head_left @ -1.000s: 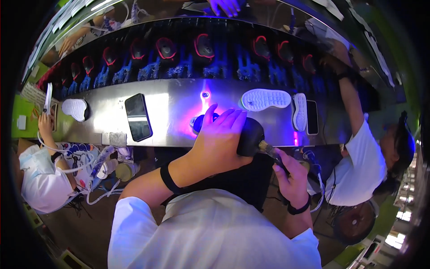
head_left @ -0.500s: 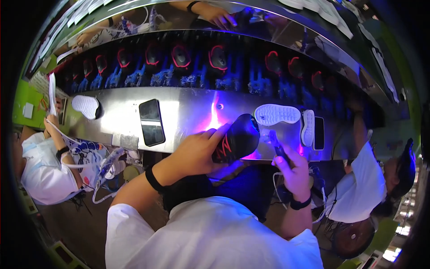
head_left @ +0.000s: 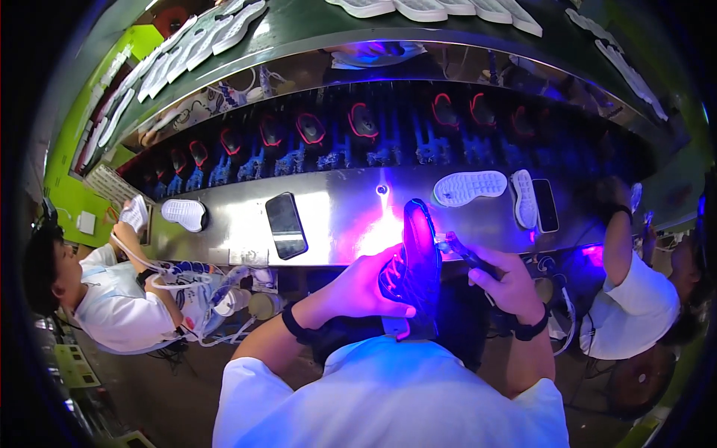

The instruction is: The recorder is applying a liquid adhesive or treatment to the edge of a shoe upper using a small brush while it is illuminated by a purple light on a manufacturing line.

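Note:
My left hand [head_left: 362,290] is wrapped round a dark laced shoe upper [head_left: 420,261], its toe pointing away from me and its bottom turned toward the right. Purple light falls on the upper and on my fingers. In my right hand [head_left: 514,282] is a brush with a dark handle [head_left: 470,256]. The brush's pale tip is at the right edge of the upper, near the toe; whether it touches, I cannot tell. Beyond the upper, a white shoe sole [head_left: 470,187] lies on the metal bench [head_left: 328,190], with a second sole [head_left: 524,200] on its right.
Two phones, one left [head_left: 286,225] and one right [head_left: 547,205], lie on the bench, with another sole [head_left: 183,214] far left. Behind runs a dark rack of shoe uppers [head_left: 362,119] edged in red light. Several soles [head_left: 418,7] line the upper shelf. A person [head_left: 127,302] sits either side.
My left hand has turned the upper from pointing right to pointing away, showing its lit bottom edge. The brush has stayed beside it. My view has shifted, showing more of the upper shelf.

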The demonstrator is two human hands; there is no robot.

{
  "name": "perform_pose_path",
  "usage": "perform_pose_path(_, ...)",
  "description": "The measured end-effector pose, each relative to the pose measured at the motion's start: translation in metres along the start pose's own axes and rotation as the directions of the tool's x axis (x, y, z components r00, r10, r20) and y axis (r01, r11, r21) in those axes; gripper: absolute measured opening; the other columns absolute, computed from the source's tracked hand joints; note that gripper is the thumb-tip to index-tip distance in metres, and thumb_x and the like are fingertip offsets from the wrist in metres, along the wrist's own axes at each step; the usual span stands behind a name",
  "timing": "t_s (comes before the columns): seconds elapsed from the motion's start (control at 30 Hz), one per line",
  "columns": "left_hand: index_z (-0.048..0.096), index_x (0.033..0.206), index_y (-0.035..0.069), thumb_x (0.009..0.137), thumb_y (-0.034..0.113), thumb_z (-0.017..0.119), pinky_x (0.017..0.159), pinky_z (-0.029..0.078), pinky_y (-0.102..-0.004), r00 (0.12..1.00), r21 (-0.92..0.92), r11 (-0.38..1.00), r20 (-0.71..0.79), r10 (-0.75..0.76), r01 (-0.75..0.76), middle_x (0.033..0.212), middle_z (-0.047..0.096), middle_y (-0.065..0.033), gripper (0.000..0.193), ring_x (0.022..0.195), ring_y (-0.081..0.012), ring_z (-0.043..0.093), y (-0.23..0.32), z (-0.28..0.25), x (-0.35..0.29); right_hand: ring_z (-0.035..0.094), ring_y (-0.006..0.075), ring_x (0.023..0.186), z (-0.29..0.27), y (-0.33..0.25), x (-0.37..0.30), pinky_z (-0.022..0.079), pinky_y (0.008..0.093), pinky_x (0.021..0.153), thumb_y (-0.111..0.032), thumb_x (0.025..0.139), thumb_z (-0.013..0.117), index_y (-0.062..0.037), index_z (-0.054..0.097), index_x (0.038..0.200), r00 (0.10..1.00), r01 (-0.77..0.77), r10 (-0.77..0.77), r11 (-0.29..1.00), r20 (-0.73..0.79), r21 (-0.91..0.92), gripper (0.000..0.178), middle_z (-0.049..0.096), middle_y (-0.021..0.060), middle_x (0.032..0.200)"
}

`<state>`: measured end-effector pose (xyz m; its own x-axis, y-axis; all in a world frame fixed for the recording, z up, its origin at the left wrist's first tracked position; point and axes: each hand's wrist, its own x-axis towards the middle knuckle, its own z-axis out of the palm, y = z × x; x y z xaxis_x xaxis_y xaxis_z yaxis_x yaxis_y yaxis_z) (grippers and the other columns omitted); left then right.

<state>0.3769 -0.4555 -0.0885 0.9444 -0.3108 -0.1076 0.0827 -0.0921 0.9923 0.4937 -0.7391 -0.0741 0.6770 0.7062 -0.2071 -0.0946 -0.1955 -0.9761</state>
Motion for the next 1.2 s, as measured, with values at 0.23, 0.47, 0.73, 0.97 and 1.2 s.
perform_pose_path(0.23, 0.049, 0.141, -0.001, 0.08, 0.025, 0.09, 0.102, 0.053, -0.0365, 0.968, -0.327, 0.914, 0.012, -0.25, 0.24, 0.124, 0.067, -0.0084, 0.078, 0.113, -0.0168, 0.065, -0.013, 0.018, 0.007, 0.066, 0.0113, 0.081, 0.003, 0.034, -0.014, 0.055, 0.028, 0.078, -0.005, 0.094, 0.07, -0.001, 0.062, 0.138, 0.998, -0.047, 0.049, 0.998, -0.041, 0.047, 0.045, 0.07, 0.0069, 0.104)
perform_pose_path(0.47, 0.051, 0.138, -0.002, 0.088, 0.019, 0.082, 0.099, 0.054, -0.0356, 0.929, -0.536, 0.784, 0.004, -0.369, 0.313, 0.122, 0.068, -0.0084, 0.062, 0.11, -0.0169, 0.067, -0.025, 0.027, 0.022, 0.066, 0.0115, 0.086, 0.003, 0.06, -0.028, 0.053, 0.0287, 0.084, -0.005, 0.094, 0.071, -0.0001, 0.061, 0.138, 0.993, -0.075, 0.071, 0.997, -0.091, -0.032, 0.045, 0.071, 0.0057, 0.102)
perform_pose_path(0.73, 0.052, 0.138, -0.002, 0.089, 0.017, 0.081, 0.099, 0.054, -0.0349, 0.928, -0.503, 0.802, 0.001, -0.372, 0.322, 0.12, 0.069, -0.0081, 0.06, 0.109, -0.0169, 0.067, -0.026, 0.027, 0.036, 0.062, 0.0091, 0.076, -0.014, 0.05, -0.074, 0.053, 0.0286, 0.075, -0.006, 0.096, 0.069, -0.0017, 0.061, 0.138, 0.975, -0.219, 0.219, 0.976, 0.046, -0.013, 0.044, 0.069, 0.0036, 0.088)
perform_pose_path(0.97, 0.053, 0.135, -0.005, 0.087, 0.026, 0.083, 0.1, 0.053, -0.0369, 0.924, -0.469, 0.838, -0.105, -0.366, 0.279, 0.121, 0.069, -0.0115, 0.065, 0.111, -0.0195, 0.068, -0.017, 0.027, 0.025, 0.065, 0.0167, 0.099, -0.025, 0.035, -0.058, 0.05, 0.0342, 0.095, -0.008, 0.093, 0.071, -0.004, 0.064, 0.135, 0.988, -0.103, 0.111, 0.991, 0.108, -0.079, 0.043, 0.075, 0.0103, 0.109)
perform_pose_path(1.2, 0.048, 0.14, -0.006, 0.087, 0.027, 0.084, 0.101, 0.053, -0.0371, 0.896, -0.479, 0.845, -0.226, -0.381, 0.238, 0.124, 0.067, -0.0125, 0.072, 0.113, -0.0202, 0.066, -0.022, 0.019, 0.005, 0.067, 0.0172, 0.083, -0.025, 0.007, -0.08, 0.053, 0.0323, 0.079, -0.007, 0.088, 0.074, -0.0054, 0.067, 0.132, 0.942, -0.251, 0.294, 0.937, 0.163, -0.242, 0.044, 0.075, 0.0129, 0.099)
